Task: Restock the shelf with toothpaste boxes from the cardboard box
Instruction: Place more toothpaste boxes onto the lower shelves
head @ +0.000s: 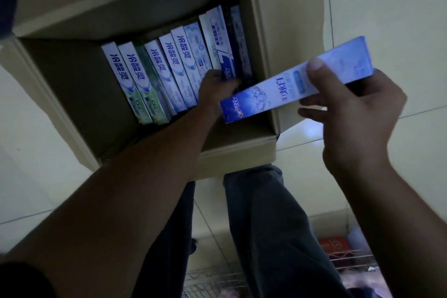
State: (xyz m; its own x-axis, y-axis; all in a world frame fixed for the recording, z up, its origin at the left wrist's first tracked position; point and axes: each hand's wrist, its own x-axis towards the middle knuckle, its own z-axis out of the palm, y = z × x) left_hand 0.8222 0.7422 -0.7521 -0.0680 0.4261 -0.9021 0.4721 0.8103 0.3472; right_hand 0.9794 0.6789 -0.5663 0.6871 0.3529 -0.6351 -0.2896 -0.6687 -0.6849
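Hands at the cardboard box (269, 60)
Left hand (214, 84) is gripping a dark blue toothpaste box (227, 64) inside; right hand (350, 113) is pinching a pale blue toothpaste box (278, 89).

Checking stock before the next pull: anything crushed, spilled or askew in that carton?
Nothing stands out. The toothpaste boxes stand in one row in the cardboard box, none visibly crushed. Left hand grips a dark blue box; right hand holds a pale blue box.
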